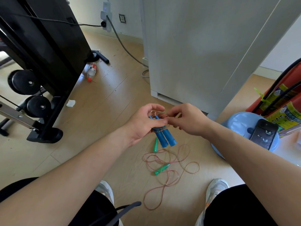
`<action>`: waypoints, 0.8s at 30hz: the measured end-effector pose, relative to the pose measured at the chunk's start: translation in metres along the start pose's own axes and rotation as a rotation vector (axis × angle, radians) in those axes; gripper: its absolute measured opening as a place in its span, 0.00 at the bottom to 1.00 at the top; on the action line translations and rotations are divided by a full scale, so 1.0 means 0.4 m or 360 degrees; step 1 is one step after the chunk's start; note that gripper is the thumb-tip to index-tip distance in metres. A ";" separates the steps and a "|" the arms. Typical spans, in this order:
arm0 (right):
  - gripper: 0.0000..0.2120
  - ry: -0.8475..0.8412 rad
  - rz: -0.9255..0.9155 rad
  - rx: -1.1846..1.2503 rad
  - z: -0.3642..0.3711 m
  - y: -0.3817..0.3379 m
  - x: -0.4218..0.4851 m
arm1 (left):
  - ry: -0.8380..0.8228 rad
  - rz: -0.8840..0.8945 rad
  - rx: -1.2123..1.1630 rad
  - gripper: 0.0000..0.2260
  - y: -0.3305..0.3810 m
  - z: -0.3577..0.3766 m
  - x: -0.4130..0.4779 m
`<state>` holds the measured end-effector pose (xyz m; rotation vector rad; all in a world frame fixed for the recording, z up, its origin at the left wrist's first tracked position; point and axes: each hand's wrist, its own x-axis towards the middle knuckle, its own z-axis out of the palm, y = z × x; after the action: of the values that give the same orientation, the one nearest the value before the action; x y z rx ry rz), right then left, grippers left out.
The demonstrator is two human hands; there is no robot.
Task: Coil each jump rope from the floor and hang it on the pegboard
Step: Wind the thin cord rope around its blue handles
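Note:
My left hand [143, 123] grips a jump rope with two blue handles [166, 138], held side by side and pointing down to the right, with its pinkish cord wound around them. My right hand [187, 119] pinches that cord beside the left thumb, above the handles. A second jump rope [171, 165] lies loose and tangled on the wooden floor below my hands; it has a pinkish cord and two green handles [162, 169]. No pegboard is in view.
A black exercise machine [40, 62] with weights stands at left. A white cabinet [203, 51] stands ahead. A plastic bottle [92, 70] and a paper scrap [70, 103] lie on the floor. At right sit a blue basin [239, 123] holding a phone [263, 133], and a red extinguisher [276, 98]. My shoes [216, 188] flank the loose rope.

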<state>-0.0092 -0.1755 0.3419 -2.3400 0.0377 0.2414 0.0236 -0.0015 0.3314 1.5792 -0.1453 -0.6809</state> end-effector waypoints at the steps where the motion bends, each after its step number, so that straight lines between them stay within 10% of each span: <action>1: 0.08 -0.0020 0.0007 0.0016 0.001 0.002 -0.001 | 0.0021 0.0037 0.0109 0.18 -0.006 0.001 -0.001; 20: 0.16 -0.0127 0.0065 0.0253 0.002 -0.003 -0.012 | 0.0055 0.0128 0.1042 0.17 -0.062 -0.020 0.015; 24: 0.13 -0.0097 -0.0005 -0.0184 -0.010 0.005 -0.010 | 0.0052 0.0122 0.1138 0.17 -0.060 -0.033 0.016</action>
<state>-0.0127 -0.1799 0.3441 -2.4461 -0.0103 0.3206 0.0282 0.0105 0.3063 2.2511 -0.4615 -0.5691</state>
